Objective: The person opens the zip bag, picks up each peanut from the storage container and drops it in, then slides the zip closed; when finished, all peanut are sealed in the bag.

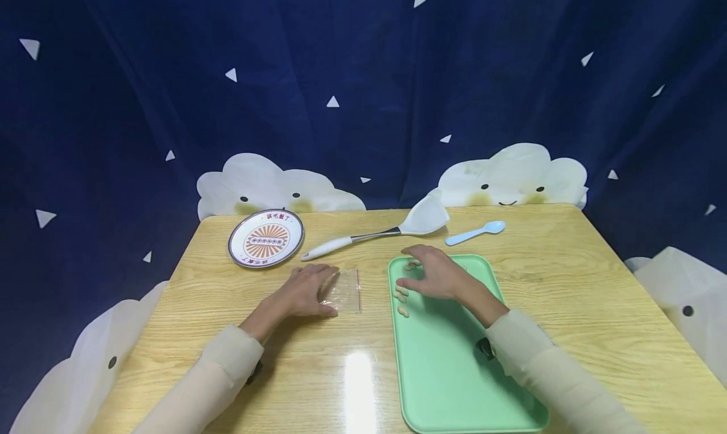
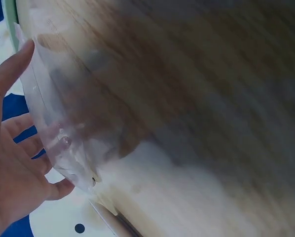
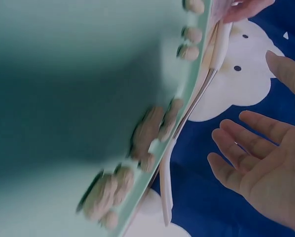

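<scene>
My left hand (image 1: 307, 290) is at a clear zip bag (image 1: 346, 291) with a red seal line, lying on the table. Its thumb and fingers are spread apart along the near side of the bag (image 2: 63, 128). My right hand (image 1: 436, 272) hovers over the far left part of a green tray (image 1: 449, 371), palm down, fingers parted and holding nothing. Several peanuts (image 1: 401, 293) lie along the tray's left edge. In the right wrist view, more peanuts (image 3: 102, 195) sit in the tray, apart from the fingers.
A white patterned plate (image 1: 265, 238) stands at the back left. Beside it lies a spatula (image 1: 423, 218) with a white head and handle. A light blue spoon (image 1: 476, 233) is behind the tray. A dark blue curtain (image 1: 363, 74) hangs beyond the table.
</scene>
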`<state>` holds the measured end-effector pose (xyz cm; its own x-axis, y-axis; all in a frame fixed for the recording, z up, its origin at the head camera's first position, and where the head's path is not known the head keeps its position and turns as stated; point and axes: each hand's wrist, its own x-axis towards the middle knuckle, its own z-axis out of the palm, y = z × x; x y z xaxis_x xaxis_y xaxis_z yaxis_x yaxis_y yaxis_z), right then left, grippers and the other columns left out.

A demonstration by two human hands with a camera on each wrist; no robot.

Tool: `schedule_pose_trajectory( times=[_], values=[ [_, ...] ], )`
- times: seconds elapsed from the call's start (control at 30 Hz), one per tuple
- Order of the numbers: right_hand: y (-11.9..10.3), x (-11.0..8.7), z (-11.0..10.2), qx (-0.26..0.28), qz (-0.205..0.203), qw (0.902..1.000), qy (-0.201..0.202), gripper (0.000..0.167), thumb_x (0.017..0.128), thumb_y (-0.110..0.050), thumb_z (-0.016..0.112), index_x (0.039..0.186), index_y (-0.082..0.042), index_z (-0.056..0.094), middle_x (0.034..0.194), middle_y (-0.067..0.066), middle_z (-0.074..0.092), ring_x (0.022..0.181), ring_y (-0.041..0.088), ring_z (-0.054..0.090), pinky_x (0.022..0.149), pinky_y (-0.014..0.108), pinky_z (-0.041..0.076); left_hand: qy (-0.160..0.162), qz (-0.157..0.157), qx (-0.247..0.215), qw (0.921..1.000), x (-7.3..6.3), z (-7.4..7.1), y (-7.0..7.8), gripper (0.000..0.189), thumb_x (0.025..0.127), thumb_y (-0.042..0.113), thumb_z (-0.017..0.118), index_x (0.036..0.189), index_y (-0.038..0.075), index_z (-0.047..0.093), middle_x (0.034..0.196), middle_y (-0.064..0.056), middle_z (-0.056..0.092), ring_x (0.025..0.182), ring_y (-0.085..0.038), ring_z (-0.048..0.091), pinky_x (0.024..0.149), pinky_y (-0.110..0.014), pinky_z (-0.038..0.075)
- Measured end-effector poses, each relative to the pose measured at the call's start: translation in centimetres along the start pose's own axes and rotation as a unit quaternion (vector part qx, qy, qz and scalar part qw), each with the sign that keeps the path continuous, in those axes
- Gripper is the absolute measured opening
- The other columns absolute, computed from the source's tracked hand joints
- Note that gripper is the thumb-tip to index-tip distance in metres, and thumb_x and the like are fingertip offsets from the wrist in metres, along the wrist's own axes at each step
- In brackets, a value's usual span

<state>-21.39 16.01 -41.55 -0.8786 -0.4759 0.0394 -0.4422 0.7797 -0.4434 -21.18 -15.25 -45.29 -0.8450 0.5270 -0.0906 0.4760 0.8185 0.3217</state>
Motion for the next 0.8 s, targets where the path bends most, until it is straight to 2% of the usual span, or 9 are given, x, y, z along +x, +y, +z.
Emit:
schedule_pose_trajectory(
  times=[0.27,0.37,0.5,0.6,0.67,0.77,0.8],
  values=[
    [-1.6,0.8,1.3,0.044,-0.019,0.9988,-0.008,0.062,0.085,-0.041,0.064,0.131,-0.002,0.053,0.131,0.015,0.057,0.115,0.031,0.058,0.099,0.045,0.046,0.010,-0.003,-0.018,0.9998,-0.2,0.1,0.3,0.091,0.069,0.049,0.079,0.143,0.014,0.040,0.143,-0.015,0.045,0.134,-0.035,0.038,0.111,-0.061,0.022],
    [-2.0,1.0,1.9,0.072,-0.021,0.9971,-0.009,0.054,0.087,-0.037,0.063,0.127,0.000,0.056,0.123,0.013,0.062,0.110,0.029,0.060,0.094,0.043,0.049,0.019,-0.002,-0.031,0.9993,-0.4,0.1,0.6,0.091,0.069,0.050,0.079,0.144,0.015,0.040,0.142,-0.013,0.045,0.133,-0.034,0.040,0.112,-0.060,0.023],
    [-2.4,1.4,2.7,0.141,-0.010,0.9899,-0.013,0.043,0.090,-0.030,0.061,0.119,0.002,0.061,0.105,0.009,0.069,0.096,0.021,0.065,0.084,0.036,0.053,0.033,0.008,-0.055,0.9979,-0.8,-0.2,1.3,0.090,0.070,0.048,0.078,0.144,0.015,0.039,0.140,-0.011,0.048,0.130,-0.033,0.043,0.111,-0.058,0.027],
    [-2.7,1.6,3.2,0.203,0.009,0.9789,-0.025,0.037,0.091,-0.029,0.060,0.114,0.000,0.065,0.099,0.006,0.071,0.091,0.017,0.066,0.080,0.031,0.054,0.047,0.015,-0.069,0.9964,-1.2,-0.3,1.8,0.089,0.072,0.048,0.077,0.145,0.014,0.038,0.139,-0.010,0.048,0.128,-0.032,0.045,0.111,-0.055,0.029],
    [-2.8,1.7,3.5,0.249,0.020,0.9675,-0.040,0.035,0.091,-0.028,0.060,0.112,0.000,0.066,0.099,0.009,0.072,0.091,0.019,0.068,0.079,0.031,0.055,0.056,0.020,-0.073,0.9955,-1.4,-0.4,2.0,0.089,0.073,0.049,0.076,0.145,0.015,0.038,0.138,-0.009,0.049,0.127,-0.031,0.047,0.111,-0.053,0.030],
    [-2.9,1.7,3.8,0.325,0.037,0.9425,-0.069,0.033,0.092,-0.023,0.060,0.113,0.003,0.066,0.101,0.015,0.072,0.092,0.025,0.070,0.080,0.036,0.057,0.068,0.028,-0.087,0.9935,-1.7,-0.5,2.3,0.089,0.073,0.048,0.076,0.146,0.015,0.037,0.136,-0.008,0.050,0.122,-0.028,0.051,0.110,-0.051,0.033],
    [-3.0,1.8,3.9,0.353,0.044,0.9312,-0.079,0.033,0.093,-0.021,0.060,0.113,0.004,0.065,0.101,0.017,0.071,0.091,0.025,0.070,0.081,0.038,0.057,0.070,0.030,-0.091,0.9929,-1.8,-0.5,2.4,0.089,0.073,0.048,0.076,0.146,0.016,0.037,0.135,-0.007,0.050,0.120,-0.027,0.052,0.109,-0.051,0.034]
  ],
)
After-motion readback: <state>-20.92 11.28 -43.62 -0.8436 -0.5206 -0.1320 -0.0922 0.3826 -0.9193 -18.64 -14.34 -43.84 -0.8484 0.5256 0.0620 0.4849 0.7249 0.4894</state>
